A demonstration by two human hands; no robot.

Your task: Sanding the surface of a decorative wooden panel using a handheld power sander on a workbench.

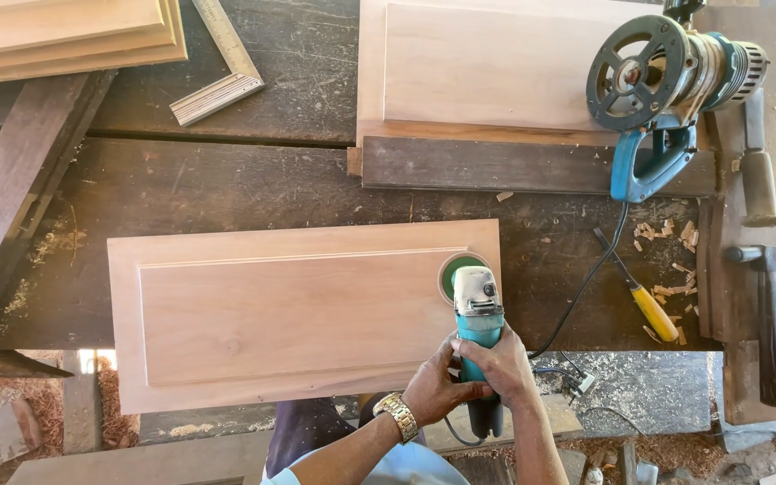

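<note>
The fingers of the left hand (431, 388) and the right hand (498, 364) are clamped together around the teal angle grinder (477, 316), whose long axis runs away from the person, disc end forward. The disc is set on the right-hand border of the raised wooden panel (303, 313) lying lengthwise on the dark tabletop (226, 184); sanding of that edge is judged in hand. A steady, flat pass along the border is called for next.

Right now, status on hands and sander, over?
Left hand and right hand both grip teal angle sander. Disc on right edge of pale raised-panel wooden door. Black cord trails right, off panel.
</note>
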